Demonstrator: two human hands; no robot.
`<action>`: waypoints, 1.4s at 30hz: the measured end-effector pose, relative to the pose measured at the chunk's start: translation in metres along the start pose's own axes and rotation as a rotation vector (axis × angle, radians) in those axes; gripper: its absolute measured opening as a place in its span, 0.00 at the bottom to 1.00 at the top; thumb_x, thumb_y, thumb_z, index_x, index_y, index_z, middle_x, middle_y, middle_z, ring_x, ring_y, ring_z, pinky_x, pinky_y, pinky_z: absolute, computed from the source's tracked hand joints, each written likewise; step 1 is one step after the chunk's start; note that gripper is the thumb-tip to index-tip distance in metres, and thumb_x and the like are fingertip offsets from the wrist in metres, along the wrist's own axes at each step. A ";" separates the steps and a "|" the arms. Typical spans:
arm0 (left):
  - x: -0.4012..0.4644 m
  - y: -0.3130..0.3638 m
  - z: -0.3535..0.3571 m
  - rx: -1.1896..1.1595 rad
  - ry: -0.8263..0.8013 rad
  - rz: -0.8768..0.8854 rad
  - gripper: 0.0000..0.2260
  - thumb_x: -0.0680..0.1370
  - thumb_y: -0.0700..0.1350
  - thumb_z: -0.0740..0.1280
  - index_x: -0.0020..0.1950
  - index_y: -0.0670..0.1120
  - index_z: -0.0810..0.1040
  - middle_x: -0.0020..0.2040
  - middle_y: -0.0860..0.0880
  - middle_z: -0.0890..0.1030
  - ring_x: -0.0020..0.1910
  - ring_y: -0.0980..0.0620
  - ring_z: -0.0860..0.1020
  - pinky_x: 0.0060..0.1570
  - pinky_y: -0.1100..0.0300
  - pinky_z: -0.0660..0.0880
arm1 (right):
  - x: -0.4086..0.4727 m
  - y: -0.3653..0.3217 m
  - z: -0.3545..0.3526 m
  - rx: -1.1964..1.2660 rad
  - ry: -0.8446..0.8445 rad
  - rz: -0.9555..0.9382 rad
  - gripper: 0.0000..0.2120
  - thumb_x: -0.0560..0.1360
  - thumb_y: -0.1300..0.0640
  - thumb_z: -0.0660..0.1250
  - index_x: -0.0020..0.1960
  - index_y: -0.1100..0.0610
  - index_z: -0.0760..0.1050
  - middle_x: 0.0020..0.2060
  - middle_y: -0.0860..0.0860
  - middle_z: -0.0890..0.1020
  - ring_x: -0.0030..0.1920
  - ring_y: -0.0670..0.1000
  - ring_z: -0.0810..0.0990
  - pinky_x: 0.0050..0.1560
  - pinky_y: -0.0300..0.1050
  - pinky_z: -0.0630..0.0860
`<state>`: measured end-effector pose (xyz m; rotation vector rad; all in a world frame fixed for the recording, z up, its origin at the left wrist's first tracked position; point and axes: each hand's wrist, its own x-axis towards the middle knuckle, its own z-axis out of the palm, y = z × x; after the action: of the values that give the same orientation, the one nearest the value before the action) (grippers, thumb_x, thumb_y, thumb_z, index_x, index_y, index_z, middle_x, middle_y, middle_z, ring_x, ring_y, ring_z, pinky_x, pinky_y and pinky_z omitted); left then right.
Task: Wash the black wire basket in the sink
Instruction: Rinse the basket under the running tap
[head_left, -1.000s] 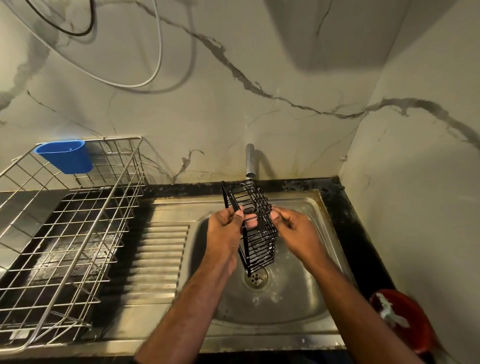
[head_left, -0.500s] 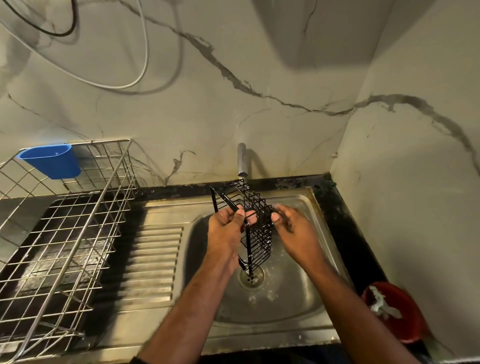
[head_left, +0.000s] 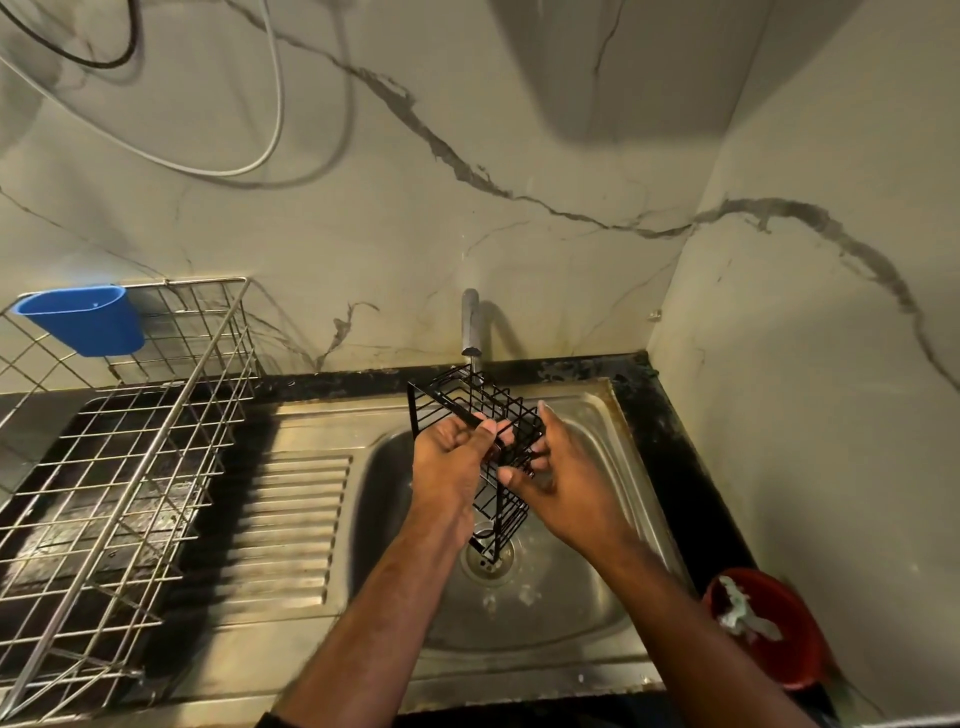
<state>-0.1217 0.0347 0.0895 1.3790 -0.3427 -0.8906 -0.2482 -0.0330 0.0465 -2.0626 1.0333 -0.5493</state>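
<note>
A narrow black wire basket (head_left: 470, 402) hangs upright over the steel sink (head_left: 613, 452), its top end just under the tap (head_left: 470, 327) and its lower end above the drain (head_left: 488, 558). My left hand (head_left: 452, 462) grips its left side, thumb over a wire. My right hand (head_left: 558, 478) holds its right side, fingers curled around the mesh. The middle of the basket is hidden behind both hands. Whether water is running from the tap I cannot tell.
A steel wire dish rack (head_left: 119, 467) with a blue plastic cup (head_left: 85, 319) clipped on stands on the left, beside the ribbed drainboard (head_left: 291, 525). A red bowl (head_left: 774, 629) with scraps sits at the right edge. Walls close in behind and on the right.
The basket has tilted so that its top leans left, still under the tap. My right hand has slid lower along its right side. The view has shifted slightly.
</note>
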 end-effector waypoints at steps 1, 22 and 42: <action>0.000 0.000 0.000 0.003 -0.003 0.004 0.05 0.80 0.38 0.71 0.53 0.38 0.83 0.47 0.42 0.88 0.50 0.46 0.87 0.59 0.47 0.81 | 0.000 -0.002 0.001 -0.006 -0.018 -0.005 0.48 0.73 0.35 0.68 0.82 0.45 0.43 0.69 0.51 0.71 0.56 0.42 0.76 0.49 0.37 0.73; 0.015 -0.006 0.003 0.104 -0.067 -0.070 0.08 0.80 0.36 0.70 0.42 0.44 0.77 0.36 0.47 0.78 0.30 0.63 0.78 0.31 0.75 0.73 | 0.020 -0.004 0.017 0.153 0.085 0.063 0.37 0.68 0.60 0.76 0.69 0.37 0.65 0.59 0.50 0.72 0.50 0.49 0.81 0.51 0.52 0.83; 0.056 0.007 -0.045 -0.164 0.067 -0.236 0.24 0.85 0.59 0.56 0.68 0.41 0.75 0.60 0.44 0.85 0.59 0.46 0.83 0.53 0.53 0.77 | 0.023 -0.005 0.001 0.325 0.078 0.062 0.24 0.69 0.62 0.77 0.56 0.42 0.71 0.49 0.48 0.81 0.49 0.50 0.83 0.49 0.56 0.83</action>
<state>-0.0527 0.0257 0.0712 1.3108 -0.0534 -1.0395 -0.2314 -0.0489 0.0510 -1.7308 0.9777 -0.7199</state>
